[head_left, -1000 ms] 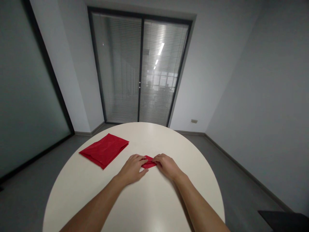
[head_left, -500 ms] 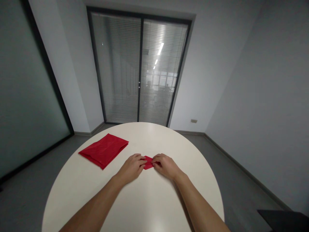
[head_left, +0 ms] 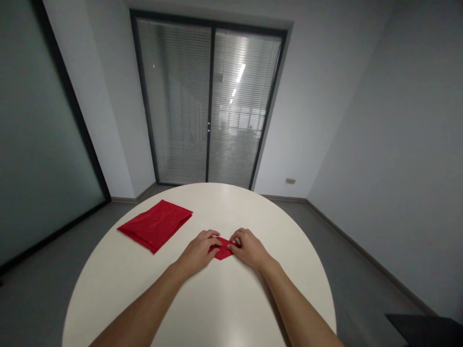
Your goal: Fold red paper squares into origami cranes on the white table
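A small folded piece of red paper (head_left: pixel 223 250) lies on the table between my two hands. My left hand (head_left: pixel 200 250) has its fingers closed on the paper's left side, with the thumb low and the fingertips over the edge. On the right side, my right hand (head_left: pixel 249 247) pinches the paper between thumb and fingers. Part of the paper is hidden under the fingertips of both hands. Further left rests a larger folded red sheet (head_left: pixel 156 225), apart from both hands.
The round white table (head_left: pixel 217 301) fills the lower middle. Beyond its far edge stands a glazed door with blinds (head_left: pixel 210 106). A dark object (head_left: pixel 427 330) shows at the lower right, away from the table.
The small red paper has shifted slightly toward me and turned a little under my fingers. Both hands have stayed almost in place. The larger red sheet has not moved.
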Demonstrator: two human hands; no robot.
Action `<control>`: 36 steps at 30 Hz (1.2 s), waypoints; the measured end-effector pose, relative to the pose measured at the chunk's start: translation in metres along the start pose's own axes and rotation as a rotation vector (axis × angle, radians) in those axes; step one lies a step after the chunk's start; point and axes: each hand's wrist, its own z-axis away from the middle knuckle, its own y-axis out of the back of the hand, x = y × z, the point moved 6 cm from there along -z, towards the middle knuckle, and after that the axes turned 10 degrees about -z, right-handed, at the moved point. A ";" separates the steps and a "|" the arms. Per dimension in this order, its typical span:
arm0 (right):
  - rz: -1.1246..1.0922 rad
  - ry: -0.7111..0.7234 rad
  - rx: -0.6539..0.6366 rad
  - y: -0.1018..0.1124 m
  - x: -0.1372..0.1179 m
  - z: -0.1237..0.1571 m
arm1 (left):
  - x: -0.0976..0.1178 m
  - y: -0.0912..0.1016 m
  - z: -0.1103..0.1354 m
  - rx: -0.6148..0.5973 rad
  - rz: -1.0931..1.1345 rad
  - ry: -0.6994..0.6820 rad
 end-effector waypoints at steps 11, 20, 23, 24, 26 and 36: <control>-0.140 -0.014 -0.004 -0.003 0.004 -0.002 | -0.006 0.007 -0.001 0.048 -0.019 0.171; -0.443 -0.069 -0.023 -0.013 0.018 -0.004 | -0.026 -0.002 -0.002 0.043 0.204 0.328; -0.555 -0.043 -0.005 -0.013 0.020 -0.007 | -0.028 -0.005 -0.004 0.080 0.361 0.326; -0.593 -0.027 0.004 -0.013 0.020 -0.007 | -0.027 -0.004 -0.005 0.092 0.396 0.321; -0.638 -0.011 0.027 -0.012 0.020 -0.008 | -0.023 0.000 -0.006 0.120 0.411 0.290; -0.414 0.087 0.053 0.000 0.004 -0.008 | 0.016 0.032 -0.002 0.261 -0.003 -0.075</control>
